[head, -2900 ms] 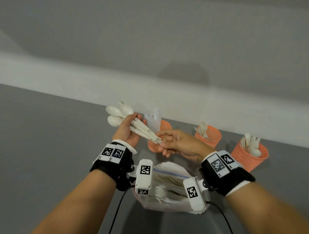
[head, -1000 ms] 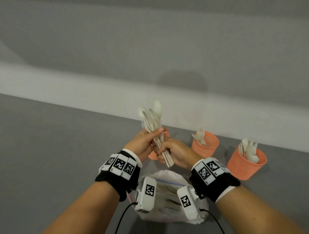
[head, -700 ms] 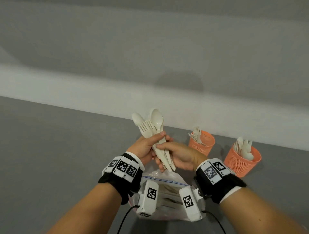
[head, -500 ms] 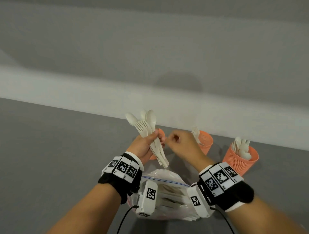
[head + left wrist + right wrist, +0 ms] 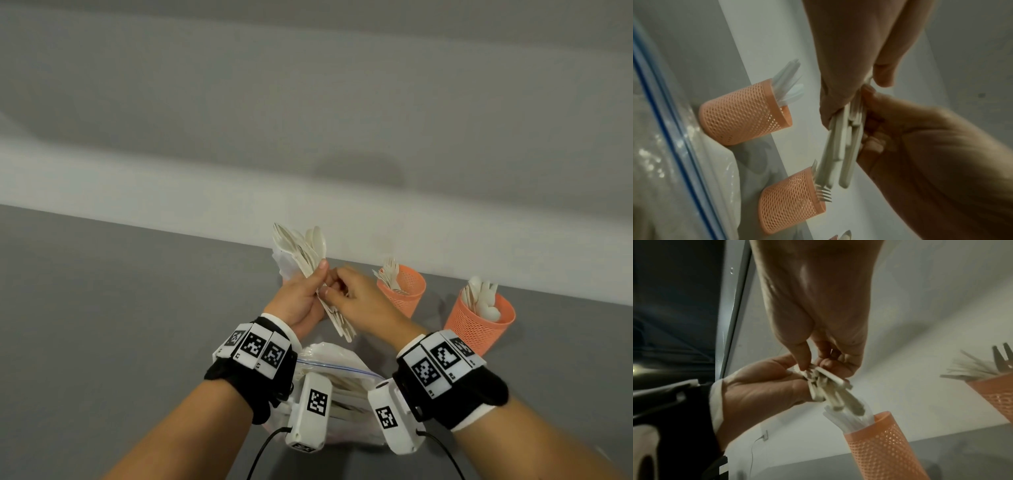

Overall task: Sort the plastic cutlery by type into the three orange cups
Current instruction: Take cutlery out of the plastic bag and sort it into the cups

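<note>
Left hand (image 5: 301,301) grips a mixed cutlery bundle (image 5: 310,270), long axis upright. Right hand (image 5: 356,301) fingers (image 5: 804,360) pinch its handles, seemingly one piece. The orange cups (image 5: 404,294) stand rightward.

My left hand (image 5: 297,301) holds the cutlery bundle (image 5: 310,270) above the bag (image 5: 337,359); behind it stands the knife cup (image 5: 744,113), the fork cup (image 5: 402,291) to its right, the spoon cup (image 5: 479,322) farther right.

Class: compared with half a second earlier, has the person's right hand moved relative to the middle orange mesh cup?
Yes. The right hand has moved left, away from the middle orange mesh cup, onto the white plastic cutlery bundle.
</note>
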Available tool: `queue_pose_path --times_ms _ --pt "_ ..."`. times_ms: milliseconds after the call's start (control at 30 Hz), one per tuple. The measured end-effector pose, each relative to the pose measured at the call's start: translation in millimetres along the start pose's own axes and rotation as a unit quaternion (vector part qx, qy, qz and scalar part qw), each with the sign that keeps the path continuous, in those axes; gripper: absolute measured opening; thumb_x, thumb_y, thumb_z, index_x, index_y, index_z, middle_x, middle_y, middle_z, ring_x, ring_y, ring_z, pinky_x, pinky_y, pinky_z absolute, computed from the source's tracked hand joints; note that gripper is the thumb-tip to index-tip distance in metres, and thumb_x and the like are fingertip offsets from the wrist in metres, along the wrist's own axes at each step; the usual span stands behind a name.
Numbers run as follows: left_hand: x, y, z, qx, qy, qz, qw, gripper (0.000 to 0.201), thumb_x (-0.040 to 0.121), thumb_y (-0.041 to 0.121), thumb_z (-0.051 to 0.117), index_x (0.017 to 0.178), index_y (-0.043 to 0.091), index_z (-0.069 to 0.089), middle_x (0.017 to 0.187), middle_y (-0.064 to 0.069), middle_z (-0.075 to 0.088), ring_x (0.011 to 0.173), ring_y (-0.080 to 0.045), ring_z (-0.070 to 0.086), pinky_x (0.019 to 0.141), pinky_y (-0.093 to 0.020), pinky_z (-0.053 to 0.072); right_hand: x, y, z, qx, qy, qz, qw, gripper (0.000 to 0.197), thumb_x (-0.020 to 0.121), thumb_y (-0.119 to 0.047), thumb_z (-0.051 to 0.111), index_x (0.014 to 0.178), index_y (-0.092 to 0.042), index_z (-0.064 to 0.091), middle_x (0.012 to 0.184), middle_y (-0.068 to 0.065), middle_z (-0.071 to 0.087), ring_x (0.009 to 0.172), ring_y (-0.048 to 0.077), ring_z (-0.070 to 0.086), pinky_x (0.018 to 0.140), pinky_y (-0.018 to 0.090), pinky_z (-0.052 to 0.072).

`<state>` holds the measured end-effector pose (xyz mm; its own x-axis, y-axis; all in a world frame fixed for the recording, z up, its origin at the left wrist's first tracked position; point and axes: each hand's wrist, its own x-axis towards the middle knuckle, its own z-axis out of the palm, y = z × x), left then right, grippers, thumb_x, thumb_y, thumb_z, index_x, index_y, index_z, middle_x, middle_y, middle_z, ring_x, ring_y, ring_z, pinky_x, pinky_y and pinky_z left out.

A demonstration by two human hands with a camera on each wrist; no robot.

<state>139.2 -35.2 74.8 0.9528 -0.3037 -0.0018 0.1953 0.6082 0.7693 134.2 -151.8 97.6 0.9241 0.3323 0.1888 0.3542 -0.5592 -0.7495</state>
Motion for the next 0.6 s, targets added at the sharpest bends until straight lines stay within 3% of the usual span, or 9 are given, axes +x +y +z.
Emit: queue_pose_path --times_ms 100,200,300,367,500,600 --pt "-1.6 -2.1 1.1 0.008 -0.013 0.002 1.0 0.04 0.096 0.02 0.037 0.13 -0.001 0.04 0.102 -0.016 0.06 0.09 -0.018 0.068 0.075 -0.03 0.058 -1.9 0.2 -5.2 0.02 -0.029 0.034 0.999 0.011 0.093 -0.017 0.051 0.09 -0.006 0.054 0.081 0.005 0.053 0.067 0.008 0.046 0.06 0.01 0.038" --pt "-1.3 -3.6 0.7 0.004 -0.003 -0.006 1.0 0.038 0.097 0.018 0.035 0.129 -0.001 0.043 0.096 -0.016 0.06 0.078 -0.018 0.069 0.062 -0.029 0.057 -1.9 1.0 -11.3 0.06 -0.027 0.074 0.995 0.02 0.098 -0.021 0.042 0.09 -0.005 0.052 0.085 0.012 0.054 0.076 0.017 0.049 0.067 0.027 0.041" --pt "-4.0 -2.5 5.6 0.025 -0.002 -0.008 1.0 0.023 0.096 0.013 0.036 0.11 0.002 0.051 0.081 -0.015 0.048 0.062 -0.022 0.057 0.053 -0.032 0.053 -2.7 2.8 -11.6 0.101 -0.015 0.086 0.991 0.012 0.098 -0.013 0.039 0.092 -0.008 0.048 0.079 0.007 0.052 0.066 0.015 0.049 0.059 0.024 0.045" --pt "-7.2 -1.0 11.3 0.035 0.007 -0.009 0.999 0.021 0.094 0.002 0.033 0.103 0.001 0.052 0.08 -0.016 0.047 0.062 -0.024 0.053 0.05 -0.029 0.052 -3.3 4.5 -10.4 0.099 0.007 0.077 0.992 0.008 0.096 -0.01 0.039 0.097 -0.012 0.047 0.078 0.002 0.053 0.067 0.014 0.05 0.061 0.025 0.046" --pt "-8.8 -0.2 17.1 0.053 -0.009 -0.001 0.999 0.036 0.091 -0.008 0.033 0.125 -0.005 0.046 0.091 -0.018 0.059 0.064 -0.017 0.068 0.048 -0.025 0.052 -4.8 1.3 -8.9 0.113 0.061 0.053 0.99 0.012 0.093 -0.027 0.051 0.083 -0.021 0.049 0.07 -0.009 0.051 0.065 0.005 0.05 0.059 0.016 0.04" --pt "-9.2 -3.4 19.8 0.066 -0.021 0.0 0.998 0.047 0.089 -0.015 0.031 0.131 0.001 0.044 0.105 -0.015 0.062 0.09 -0.017 0.067 0.068 -0.027 0.058 -2.3 0.4 -8.2 0.109 0.105 0.035 0.988 0.016 0.085 -0.027 0.064 0.089 -0.014 0.056 0.076 -0.002 0.059 0.068 0.007 0.055 0.058 0.01 0.042"
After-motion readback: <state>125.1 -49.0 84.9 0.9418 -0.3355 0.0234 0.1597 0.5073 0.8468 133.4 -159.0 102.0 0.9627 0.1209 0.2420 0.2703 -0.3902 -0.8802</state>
